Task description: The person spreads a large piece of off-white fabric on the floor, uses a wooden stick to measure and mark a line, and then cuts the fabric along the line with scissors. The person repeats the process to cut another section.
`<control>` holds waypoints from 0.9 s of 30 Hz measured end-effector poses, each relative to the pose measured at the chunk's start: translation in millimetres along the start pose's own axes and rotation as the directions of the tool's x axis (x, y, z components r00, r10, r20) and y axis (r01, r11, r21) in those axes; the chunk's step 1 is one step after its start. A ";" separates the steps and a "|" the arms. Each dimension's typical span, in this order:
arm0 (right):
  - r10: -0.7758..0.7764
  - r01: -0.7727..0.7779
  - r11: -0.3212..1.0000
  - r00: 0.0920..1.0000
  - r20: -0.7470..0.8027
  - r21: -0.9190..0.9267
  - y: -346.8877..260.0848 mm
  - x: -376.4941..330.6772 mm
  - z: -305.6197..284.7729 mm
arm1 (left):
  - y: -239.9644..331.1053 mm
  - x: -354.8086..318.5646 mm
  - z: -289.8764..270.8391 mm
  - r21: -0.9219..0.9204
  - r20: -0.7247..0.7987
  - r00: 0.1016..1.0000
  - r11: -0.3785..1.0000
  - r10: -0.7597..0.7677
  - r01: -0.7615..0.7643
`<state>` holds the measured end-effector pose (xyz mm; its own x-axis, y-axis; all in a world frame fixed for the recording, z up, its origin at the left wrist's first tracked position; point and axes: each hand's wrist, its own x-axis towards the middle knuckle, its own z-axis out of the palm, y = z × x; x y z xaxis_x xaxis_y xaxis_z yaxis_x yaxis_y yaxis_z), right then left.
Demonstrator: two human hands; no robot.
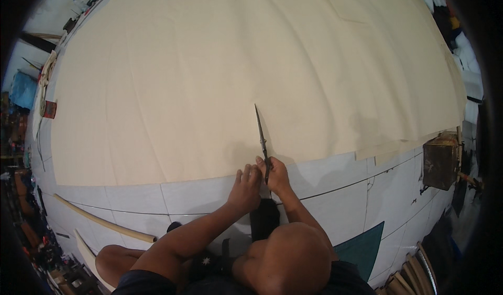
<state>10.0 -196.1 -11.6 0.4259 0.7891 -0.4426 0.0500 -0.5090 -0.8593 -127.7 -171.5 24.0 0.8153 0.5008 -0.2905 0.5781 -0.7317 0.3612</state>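
Note:
A wide cream sheet, seemingly cloth [199, 74], lies spread over the floor with soft creases. My right hand [277, 175] is closed around the handles of dark metal scissors [261, 130] at the sheet's near edge. The blades look closed and point away from me over the sheet. Beside the scissors' handles is my left hand [247, 187], its fingers extended, slightly apart, and resting on the sheet's near edge. Its thumb is hidden. Under my wrists, a narrow black piece [265, 219] lies against the tiles.
A tan curved tube [105, 222] lies at the near left on white floor tiles [319, 179]. At the right stands a worn brown box [440, 161]. A dark green piece [361, 250] lies near my right side. Cluttered items line the left edge, including a blue bag [23, 89].

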 end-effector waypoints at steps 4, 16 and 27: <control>-0.011 0.011 0.999 1.000 -0.003 -0.050 3.0 18.7 -2.6 | 1.0 2.3 3.4 0.034 0.014 1.000 0.999 0.022 -0.022; -0.005 0.001 0.994 0.999 -0.039 -0.110 -44.1 44.2 0.9 | 2.3 -0.2 -5.9 0.028 0.008 1.000 0.999 0.015 -0.016; 0.179 -0.195 0.971 0.976 0.120 0.135 -63.8 91.8 7.3 | -2.5 -0.4 -1.6 -0.023 0.000 1.000 0.999 0.026 -0.026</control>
<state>39.2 -88.7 0.8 0.3163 0.7205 -0.6171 -0.1568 -0.6019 -0.7831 -129.4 -169.1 24.7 0.8299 0.4818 -0.2812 0.5576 -0.7334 0.3890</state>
